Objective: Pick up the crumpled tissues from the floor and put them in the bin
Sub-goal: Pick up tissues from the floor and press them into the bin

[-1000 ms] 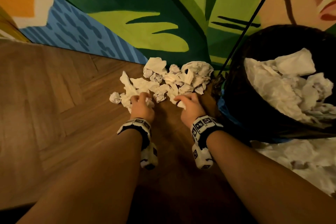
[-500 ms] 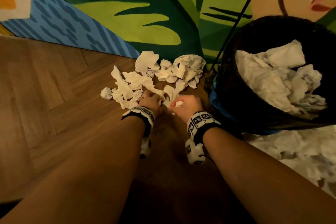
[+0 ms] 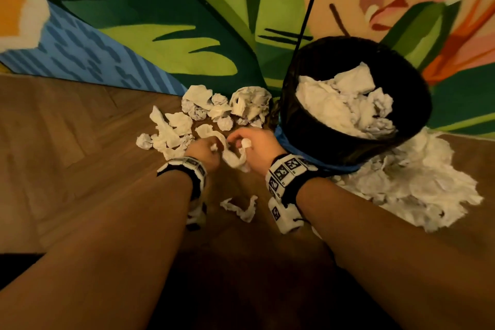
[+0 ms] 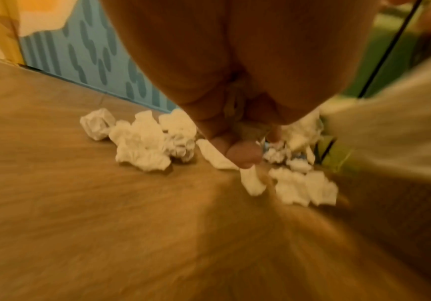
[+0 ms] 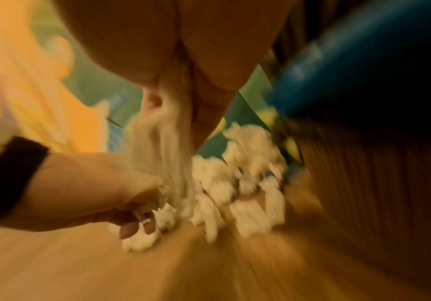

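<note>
Both hands are down at floor level just left of the bin [image 3: 356, 104], and both have paper in them. The right hand [image 3: 257, 146] has its fingers curled round a long twisted tissue [image 3: 233, 155] that droops down from the fist, with a little white wad poking out by the thumb. The left hand [image 3: 205, 151], a bit further from the bin, is curled too, and the right wrist view shows its fingertips [image 5: 129, 228] clutching a crumpled clump [image 5: 145, 234] right at the floor; the left wrist view is too blurry to add much. The main pile of crumpled tissues [image 3: 203, 112] sits on the wooden floor [image 3: 80, 155] just left of the bin, up against the painted wall [image 3: 174, 35] and just beyond the hands. One stray twisted scrap [image 3: 241, 209] lies on the floor nearer the person than the bin, between the two wrists. The bin itself is black-lined, tilted a little toward the camera, and already stuffed with white tissues [image 3: 345, 99]. A bigger spill of white paper [image 3: 417, 190] is heaped on the floor against the bin's right and near side. A thin black cord [image 3: 310, 2] runs down the wall to the bin's left edge.
</note>
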The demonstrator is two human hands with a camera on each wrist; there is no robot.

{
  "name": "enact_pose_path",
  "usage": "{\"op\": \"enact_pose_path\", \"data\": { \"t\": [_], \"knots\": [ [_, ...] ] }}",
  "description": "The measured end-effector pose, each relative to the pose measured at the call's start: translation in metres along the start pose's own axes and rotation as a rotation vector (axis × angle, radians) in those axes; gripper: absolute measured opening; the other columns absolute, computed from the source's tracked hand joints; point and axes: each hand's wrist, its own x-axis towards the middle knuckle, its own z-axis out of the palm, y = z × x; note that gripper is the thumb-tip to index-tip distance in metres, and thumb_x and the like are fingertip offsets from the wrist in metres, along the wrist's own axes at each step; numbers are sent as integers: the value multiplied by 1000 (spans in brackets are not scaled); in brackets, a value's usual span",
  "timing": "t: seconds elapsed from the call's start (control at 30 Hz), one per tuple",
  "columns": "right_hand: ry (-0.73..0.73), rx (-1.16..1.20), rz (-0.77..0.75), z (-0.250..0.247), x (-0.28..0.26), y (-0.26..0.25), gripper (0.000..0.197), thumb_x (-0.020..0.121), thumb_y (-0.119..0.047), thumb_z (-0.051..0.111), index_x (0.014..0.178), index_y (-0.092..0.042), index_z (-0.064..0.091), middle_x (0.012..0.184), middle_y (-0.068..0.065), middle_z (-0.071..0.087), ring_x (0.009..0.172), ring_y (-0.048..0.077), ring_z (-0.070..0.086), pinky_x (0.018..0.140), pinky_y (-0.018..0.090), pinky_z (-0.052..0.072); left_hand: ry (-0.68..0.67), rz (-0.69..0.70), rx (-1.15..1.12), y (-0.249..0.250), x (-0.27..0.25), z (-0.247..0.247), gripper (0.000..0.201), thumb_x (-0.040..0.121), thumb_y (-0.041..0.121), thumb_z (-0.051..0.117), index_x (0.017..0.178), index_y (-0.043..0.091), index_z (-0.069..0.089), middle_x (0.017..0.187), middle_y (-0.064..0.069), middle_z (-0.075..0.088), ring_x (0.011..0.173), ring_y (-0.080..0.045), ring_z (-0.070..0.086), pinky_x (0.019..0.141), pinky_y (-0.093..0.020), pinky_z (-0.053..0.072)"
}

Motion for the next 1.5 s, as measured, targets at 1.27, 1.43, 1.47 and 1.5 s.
{"op": "enact_pose_path", "data": {
  "t": [1.27, 1.43, 1.47, 1.5],
  "knots": [
    [195, -590, 192, -175, -84, 75, 58, 99, -44, 33, 52, -14, 49, 58, 7, 53, 59, 21, 49, 52, 30, 28, 90, 631, 661, 240, -53, -31, 56, 89, 51, 17, 53, 19, 44, 61, 1, 41, 81, -23, 44, 91, -47, 34],
    [164, -516, 229, -178, -80, 77, 58, 98, -43, 39, 49, -13, 44, 52, 5, 47, 57, 23, 49, 53, 29, 32, 10, 605, 695, 242, -55, -21, 54, 86, 51, 13, 80, 23, 58, 66, 2, 47, 72, -19, 41, 102, -53, 25],
    [174, -495, 223, -178, -79, 78, 58, 98, -43, 40, 48, -13, 44, 51, 4, 46, 55, 22, 48, 52, 29, 32, 11, 612, 685, 241, -56, -22, 52, 87, 50, 14, 79, 22, 57, 65, 3, 48, 69, -17, 41, 103, -53, 25],
    [193, -469, 205, -179, -79, 80, 59, 98, -44, 40, 49, -13, 46, 50, 3, 46, 54, 21, 48, 52, 29, 32, 11, 621, 680, 241, -58, -24, 51, 88, 49, 16, 73, 21, 55, 64, 3, 49, 68, -16, 40, 102, -53, 24]
  ]
}}
